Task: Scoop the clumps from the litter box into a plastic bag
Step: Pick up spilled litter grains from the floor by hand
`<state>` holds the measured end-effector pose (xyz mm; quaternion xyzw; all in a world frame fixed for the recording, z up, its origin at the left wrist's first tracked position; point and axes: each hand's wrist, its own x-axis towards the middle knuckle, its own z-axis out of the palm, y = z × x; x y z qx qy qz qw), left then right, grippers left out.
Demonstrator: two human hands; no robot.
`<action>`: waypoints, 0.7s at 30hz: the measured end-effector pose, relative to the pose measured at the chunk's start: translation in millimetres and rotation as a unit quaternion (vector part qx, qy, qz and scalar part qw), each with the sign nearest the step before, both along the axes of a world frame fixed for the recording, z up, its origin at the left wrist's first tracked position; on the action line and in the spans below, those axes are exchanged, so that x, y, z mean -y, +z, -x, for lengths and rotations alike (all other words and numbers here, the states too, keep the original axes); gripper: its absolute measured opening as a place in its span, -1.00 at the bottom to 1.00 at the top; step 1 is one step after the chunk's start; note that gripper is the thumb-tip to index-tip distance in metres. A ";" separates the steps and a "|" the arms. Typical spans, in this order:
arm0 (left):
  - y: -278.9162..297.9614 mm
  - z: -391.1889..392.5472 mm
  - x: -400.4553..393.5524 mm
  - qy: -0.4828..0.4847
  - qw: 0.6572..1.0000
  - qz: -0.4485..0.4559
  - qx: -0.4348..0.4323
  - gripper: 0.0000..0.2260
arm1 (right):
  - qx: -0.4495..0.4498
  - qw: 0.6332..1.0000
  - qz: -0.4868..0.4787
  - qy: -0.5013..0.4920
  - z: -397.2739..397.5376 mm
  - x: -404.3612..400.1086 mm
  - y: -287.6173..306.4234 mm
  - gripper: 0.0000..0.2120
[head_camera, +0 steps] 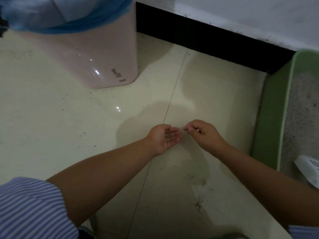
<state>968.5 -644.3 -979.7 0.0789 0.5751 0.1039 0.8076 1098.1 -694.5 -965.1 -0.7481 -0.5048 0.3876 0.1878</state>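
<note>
- The left hand [164, 138] is held out over the shiny cream floor tiles [69, 121], palm up and cupped a little, fingers loose, not gripping.
- A few tiny dark grains of litter [168, 135] lie in that palm.
- The right hand [203, 133] is just right of the left hand, with a small gap between them. Its back faces up and its fingers are bent down with the tips close together. I cannot tell if it is pinching anything.
- The green plastic litter box [269, 114] sits on the floor at the right edge, with its far end by the wall. It is near the right hand but not touching it.
- Grey sandy litter [300, 118] fills the box. I cannot pick out any clumps in it.
- A white plastic thing with slots [309, 168] rests in the near part of the box. It may be the scoop, but only a bit of it shows.
- The blue plastic bag [82, 16] lines the tall pink plastic bin [96, 54] at the far left. It is folded over the rim. The bin stands well apart from both hands.
- More dark grains [200, 202] are scattered on the floor near the person, left of the box.
- A black strip [207, 38] runs along the bottom of the white wall [241, 12] at the far side.
- Blue and white striped sleeves [31, 207] cover the upper arms.
</note>
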 end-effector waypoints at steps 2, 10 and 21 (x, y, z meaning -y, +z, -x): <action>1.0 0.3 0.2 0.002 1.000 -0.004 -0.007 -0.66 | 0.043 0.999 -0.020 -0.009 -4.2 -2.1 -7.0 -0.78; -3.8 15.8 -2.4 -0.004 0.999 -0.011 -0.043 -0.65 | 0.237 0.921 0.008 0.309 -0.2 -10.5 -23.1 -0.50; -5.9 14.8 -9.8 0.002 0.999 -0.030 -0.039 -0.63 | 0.352 0.874 0.117 0.315 -11.5 47.3 -46.0 -0.18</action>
